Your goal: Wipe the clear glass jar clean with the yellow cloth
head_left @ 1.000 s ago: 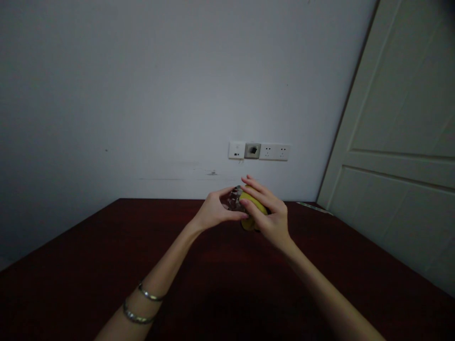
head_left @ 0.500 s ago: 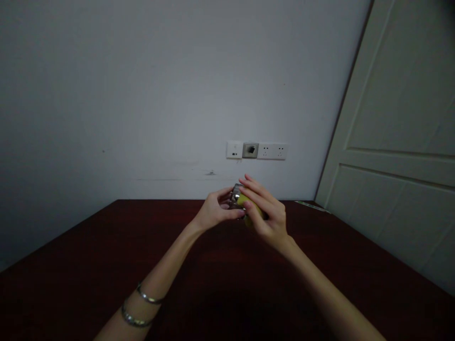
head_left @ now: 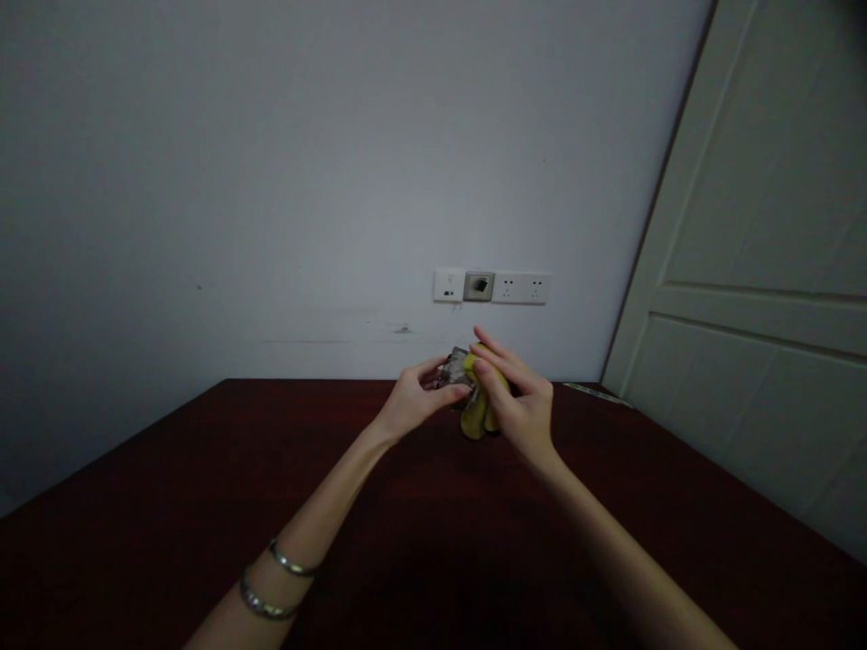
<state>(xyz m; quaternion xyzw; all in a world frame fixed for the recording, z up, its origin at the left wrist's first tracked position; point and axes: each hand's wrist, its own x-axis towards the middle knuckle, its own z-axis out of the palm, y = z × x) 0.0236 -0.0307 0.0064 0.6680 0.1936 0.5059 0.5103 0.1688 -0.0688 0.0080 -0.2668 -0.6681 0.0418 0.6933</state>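
Above the far part of the table, my left hand [head_left: 413, 404] is closed around a small, clear, shiny object that looks like glass [head_left: 456, 366]. Its fingers wrap the left side and the thumb lies along the near side; its exact kind is hard to make out in the dim light. My right hand [head_left: 525, 402] pinches a yellow cloth [head_left: 476, 417] against the right side of the glass-like object. Folds of the cloth hang below the fingers, and part of it is hidden by them.
The dark red table [head_left: 339, 515] reaches back to a pale wall [head_left: 325, 181]. Wall sockets [head_left: 518, 288] sit behind my hands. A white panelled door [head_left: 759, 343] stands along the right. A thin flat strip [head_left: 597, 394] lies at the table's back right edge.
My right hand has shifted slightly right and turned with the cloth, whose folds now hang lower and show more. The left hand keeps its hold, nearly in place.
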